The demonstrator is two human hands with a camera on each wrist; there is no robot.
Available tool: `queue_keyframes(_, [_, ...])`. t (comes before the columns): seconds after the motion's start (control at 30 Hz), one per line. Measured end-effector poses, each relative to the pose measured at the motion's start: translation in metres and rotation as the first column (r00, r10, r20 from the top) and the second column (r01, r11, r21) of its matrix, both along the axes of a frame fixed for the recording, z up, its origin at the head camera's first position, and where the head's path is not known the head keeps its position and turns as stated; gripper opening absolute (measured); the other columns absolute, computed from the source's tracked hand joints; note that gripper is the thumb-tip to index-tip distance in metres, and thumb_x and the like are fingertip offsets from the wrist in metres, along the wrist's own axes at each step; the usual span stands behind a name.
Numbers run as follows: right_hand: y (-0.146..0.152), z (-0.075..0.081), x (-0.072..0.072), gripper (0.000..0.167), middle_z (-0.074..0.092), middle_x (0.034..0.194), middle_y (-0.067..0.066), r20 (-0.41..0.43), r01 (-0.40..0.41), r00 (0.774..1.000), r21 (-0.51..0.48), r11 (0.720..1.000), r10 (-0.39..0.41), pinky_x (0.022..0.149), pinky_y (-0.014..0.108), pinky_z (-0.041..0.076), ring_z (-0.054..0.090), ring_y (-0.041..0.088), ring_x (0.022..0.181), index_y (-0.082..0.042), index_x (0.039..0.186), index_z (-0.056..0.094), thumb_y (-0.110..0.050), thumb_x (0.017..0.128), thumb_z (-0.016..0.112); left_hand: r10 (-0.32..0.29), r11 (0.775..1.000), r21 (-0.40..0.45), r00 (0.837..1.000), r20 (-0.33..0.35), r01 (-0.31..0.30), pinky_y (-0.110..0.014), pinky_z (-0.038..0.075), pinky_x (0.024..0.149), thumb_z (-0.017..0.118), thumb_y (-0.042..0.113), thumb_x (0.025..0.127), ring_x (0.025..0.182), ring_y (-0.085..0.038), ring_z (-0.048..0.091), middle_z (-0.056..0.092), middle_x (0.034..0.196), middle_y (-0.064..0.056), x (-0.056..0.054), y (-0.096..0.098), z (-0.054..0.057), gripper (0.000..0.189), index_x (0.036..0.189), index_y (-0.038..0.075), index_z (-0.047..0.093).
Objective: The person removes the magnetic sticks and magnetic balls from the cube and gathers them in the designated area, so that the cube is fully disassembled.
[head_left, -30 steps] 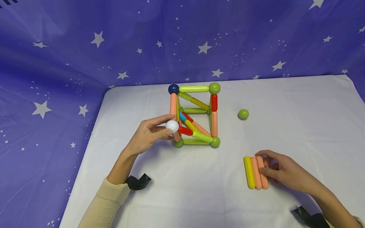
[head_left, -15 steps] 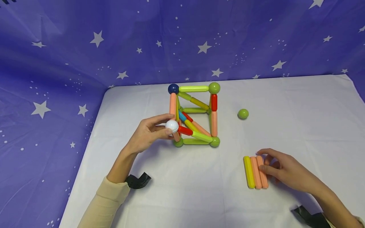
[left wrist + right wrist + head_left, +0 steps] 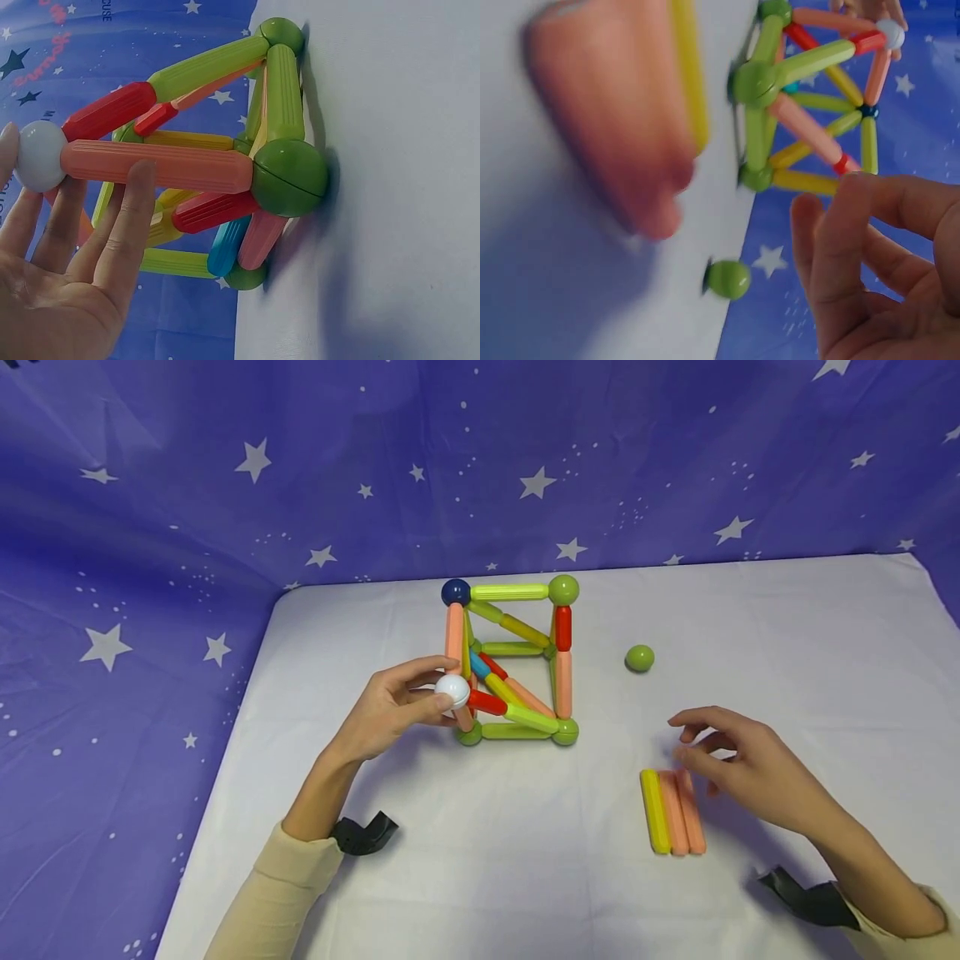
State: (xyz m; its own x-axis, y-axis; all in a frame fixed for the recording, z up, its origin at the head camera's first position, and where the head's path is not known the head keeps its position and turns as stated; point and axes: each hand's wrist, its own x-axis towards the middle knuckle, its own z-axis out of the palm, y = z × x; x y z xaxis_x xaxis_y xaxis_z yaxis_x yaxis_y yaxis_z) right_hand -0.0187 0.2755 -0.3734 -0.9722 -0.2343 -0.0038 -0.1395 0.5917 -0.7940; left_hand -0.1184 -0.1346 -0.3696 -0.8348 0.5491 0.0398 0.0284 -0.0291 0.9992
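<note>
My left hand [image 3: 393, 710] pinches a white ball [image 3: 452, 692] at the upper near-left corner of a frame built from coloured rods and balls. In the left wrist view, a salmon rod [image 3: 161, 165] runs from the white ball [image 3: 41, 156] down to a green ball [image 3: 290, 178], and one finger touches that rod. A dark blue ball [image 3: 456, 592] and a green ball [image 3: 564, 589] form the far upper corners. My right hand [image 3: 750, 772], fingers loosely bent and holding nothing, hovers above a yellow rod [image 3: 656, 811] and two salmon rods [image 3: 692, 814] lying side by side.
A loose green ball [image 3: 640, 658] lies on the white cloth [image 3: 525, 860] to the right of the frame. Behind the table hangs a purple star-patterned cloth [image 3: 420, 427]. Black straps [image 3: 365, 833] show at both wrists.
My right hand has lifted off the salmon rods and moved away from me, leaving the rods lying in place. My left hand keeps its hold on the white ball.
</note>
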Motion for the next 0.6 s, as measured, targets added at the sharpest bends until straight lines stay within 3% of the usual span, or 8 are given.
queue_keyframes(0.27, [-0.04, 0.023, -0.02, 0.021, 0.065, 0.107, 0.004, -0.009, -0.08, 0.997, -0.012, 0.997, 0.08, 0.061, 0.032, 0.059, 0.066, 0.016, 0.092, -0.013, 0.111, 0.068, -0.009, 0.091, 0.072, 0.006, 1.0, -0.029, 1.0, -0.004, -0.007, -0.045, 0.058, 0.079, 0.069, 0.011, 0.094, 0.1, -0.028, 0.067, 0.057, 0.126, -0.021, 0.001, -0.001, 0.001, 0.051, 0.138, -0.005, 0.051])
queue_keyframes(0.37, [-0.06, 0.028, -0.03, 0.021, 0.065, 0.106, 0.002, -0.01, -0.126, 0.992, -0.024, 0.992, 0.126, 0.058, 0.031, 0.058, 0.066, 0.019, 0.095, -0.013, 0.11, 0.069, -0.008, 0.09, 0.072, 0.005, 1.0, -0.029, 1.0, -0.004, -0.005, -0.046, 0.058, 0.079, 0.069, 0.011, 0.094, 0.099, -0.031, 0.068, 0.057, 0.125, -0.021, 0.001, -0.001, 0.001, 0.05, 0.138, -0.004, 0.051])
queue_keyframes(0.6, [-0.111, 0.03, -0.052, 0.022, 0.063, 0.101, 0.004, -0.035, -0.195, 0.981, -0.151, 0.969, 0.192, 0.043, 0.033, 0.054, 0.065, 0.017, 0.092, -0.012, 0.108, 0.069, -0.003, 0.088, 0.073, 0.001, 1.0, -0.01, 1.0, 0.008, -0.001, -0.051, 0.057, 0.08, 0.07, 0.01, 0.093, 0.1, -0.033, 0.067, 0.059, 0.124, -0.021, 0.0, 0.0, 0.0, 0.05, 0.137, -0.004, 0.052])
